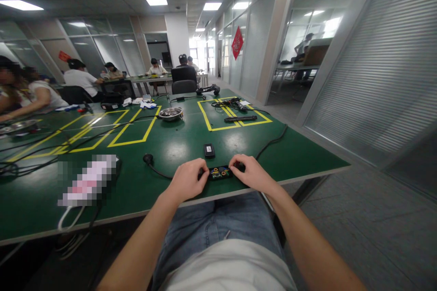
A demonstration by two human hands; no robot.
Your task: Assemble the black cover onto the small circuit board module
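Near the front edge of the green table (pixel 180 138) lies an opened black device housing (pixel 220 173) with a circuit board and copper-coloured coils showing. Its left end is pinched between the thumb and fingers of my left hand (pixel 189 177). At its right end, my right hand (pixel 251 172) grips with thumb and curled fingers. A black cable with a plug (pixel 148 159) runs toward my left hand; another black cable (pixel 273 138) leads from beside my right hand. Just beyond the housing sits a small black box with a white label (pixel 209 150).
A metal bowl (pixel 170 114) stands farther back. Within yellow tape at right lie coiled cables (pixel 227 103) and a black bar-shaped part (pixel 241 118). Long cables (pixel 85 135) cross the left side, near a blurred-out object (pixel 88 179). Several people sit at tables behind.
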